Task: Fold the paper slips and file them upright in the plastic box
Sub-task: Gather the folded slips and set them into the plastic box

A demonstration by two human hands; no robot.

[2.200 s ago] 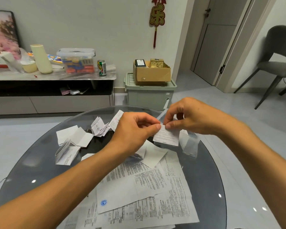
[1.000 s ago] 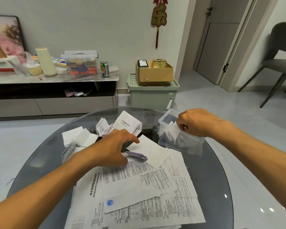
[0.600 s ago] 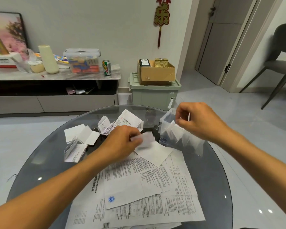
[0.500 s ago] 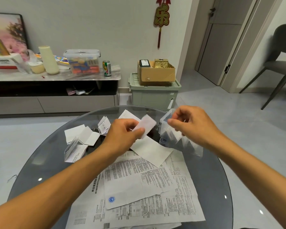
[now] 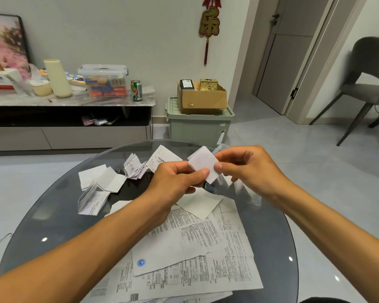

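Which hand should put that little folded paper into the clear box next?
Probably the right hand. Both hands pinch the paper slip now, but the plastic box sits right under the right hand, while the left hand is farther over, nearer the loose slips.

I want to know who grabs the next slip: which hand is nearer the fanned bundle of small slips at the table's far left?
Left. The left hand sits just right of the bundle; the right hand is farther right, beyond the held slip.
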